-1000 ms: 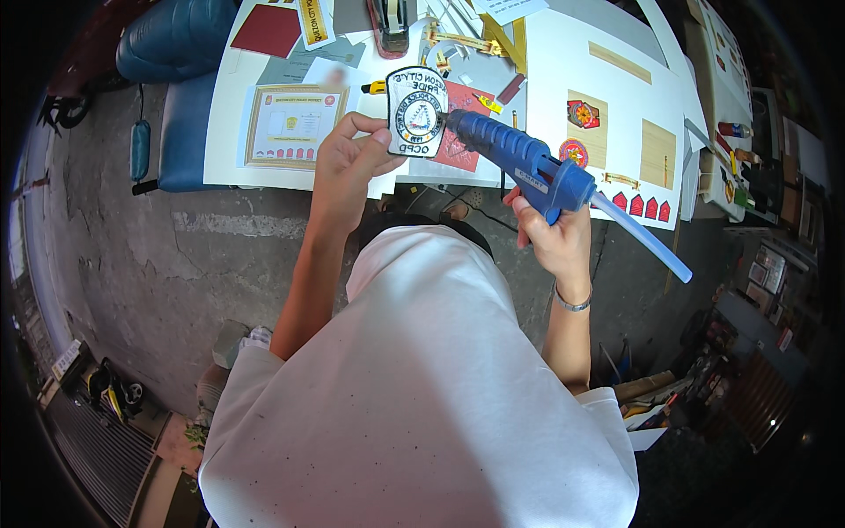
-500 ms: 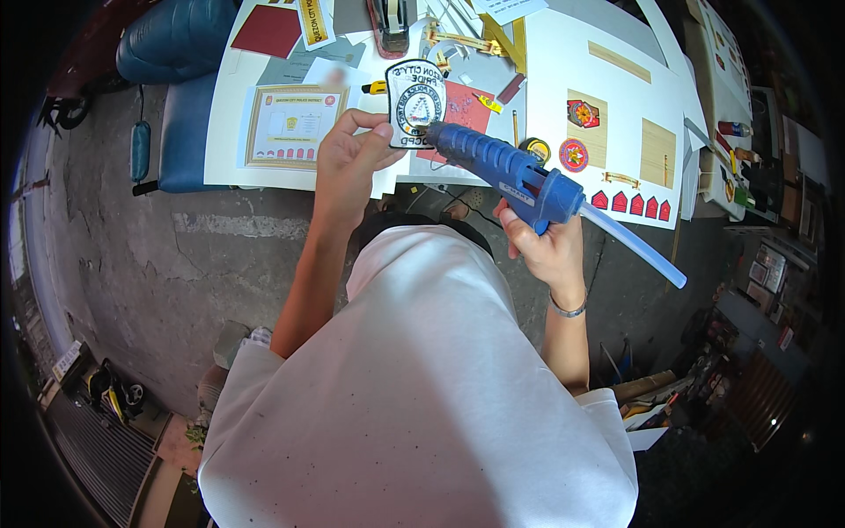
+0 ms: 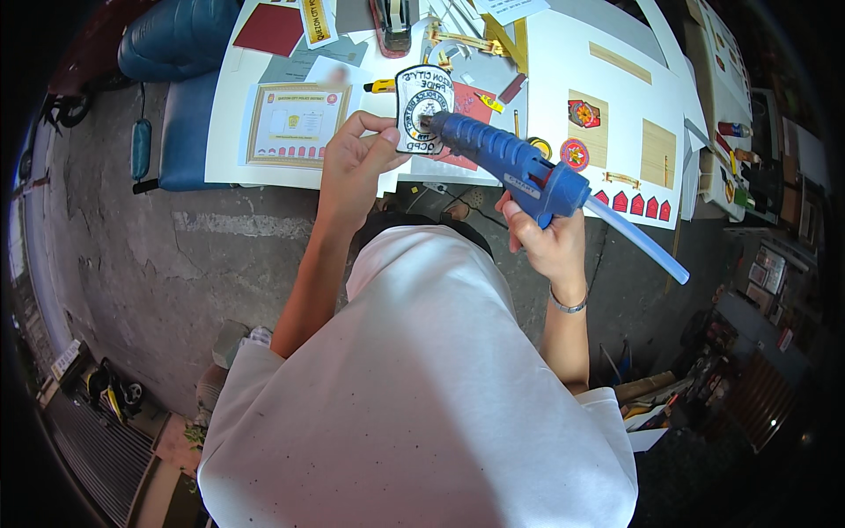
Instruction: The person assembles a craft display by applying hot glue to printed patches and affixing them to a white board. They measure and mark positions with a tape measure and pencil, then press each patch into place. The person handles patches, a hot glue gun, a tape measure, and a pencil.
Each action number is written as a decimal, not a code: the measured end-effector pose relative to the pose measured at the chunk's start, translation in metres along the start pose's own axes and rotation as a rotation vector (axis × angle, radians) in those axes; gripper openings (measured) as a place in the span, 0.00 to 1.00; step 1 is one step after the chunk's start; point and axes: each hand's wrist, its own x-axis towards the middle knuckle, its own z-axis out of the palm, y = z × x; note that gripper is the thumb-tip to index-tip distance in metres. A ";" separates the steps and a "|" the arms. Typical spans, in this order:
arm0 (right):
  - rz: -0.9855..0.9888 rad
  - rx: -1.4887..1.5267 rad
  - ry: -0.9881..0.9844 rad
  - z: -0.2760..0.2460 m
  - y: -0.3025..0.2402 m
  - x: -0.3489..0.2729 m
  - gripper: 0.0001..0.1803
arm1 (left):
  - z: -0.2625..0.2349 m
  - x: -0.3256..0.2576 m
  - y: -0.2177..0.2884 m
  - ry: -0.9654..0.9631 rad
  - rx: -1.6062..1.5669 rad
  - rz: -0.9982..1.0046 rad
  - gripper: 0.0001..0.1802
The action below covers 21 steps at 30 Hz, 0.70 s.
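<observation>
My left hand [image 3: 359,158] pinches the lower left edge of a white embroidered patch [image 3: 410,88] with a black border. Its lettering reads mirrored, so the back faces me. In my right hand [image 3: 550,238] is a blue hot glue gun [image 3: 493,150], gripped by its handle. The dark nozzle lies over the middle of the patch; whether it touches cannot be made out. A long translucent glue stick [image 3: 638,239] sticks out of the gun's rear, slanting down to the right.
A framed certificate [image 3: 295,126] lies on the white table at left. Behind the patch are a yellow cutter [image 3: 380,86], a tape dispenser [image 3: 393,31] and a red sheet [image 3: 475,107]. At right, a white board [image 3: 629,106] bears emblems and red shapes, beside a tape measure [image 3: 540,148].
The patch and left hand have shifted slightly right and down. The glue gun has moved a little the same way, and its nozzle now sits higher on the patch, nearer its centre.
</observation>
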 end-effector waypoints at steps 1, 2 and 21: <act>-0.014 -0.016 -0.013 -0.001 0.001 -0.001 0.12 | -0.001 0.000 0.000 -0.003 0.002 0.005 0.04; -0.028 -0.031 -0.026 -0.001 0.003 -0.003 0.12 | -0.001 0.001 -0.001 -0.007 0.004 0.009 0.04; -0.104 -0.101 0.080 -0.001 0.006 -0.003 0.12 | -0.003 -0.002 -0.003 -0.014 -0.060 0.002 0.04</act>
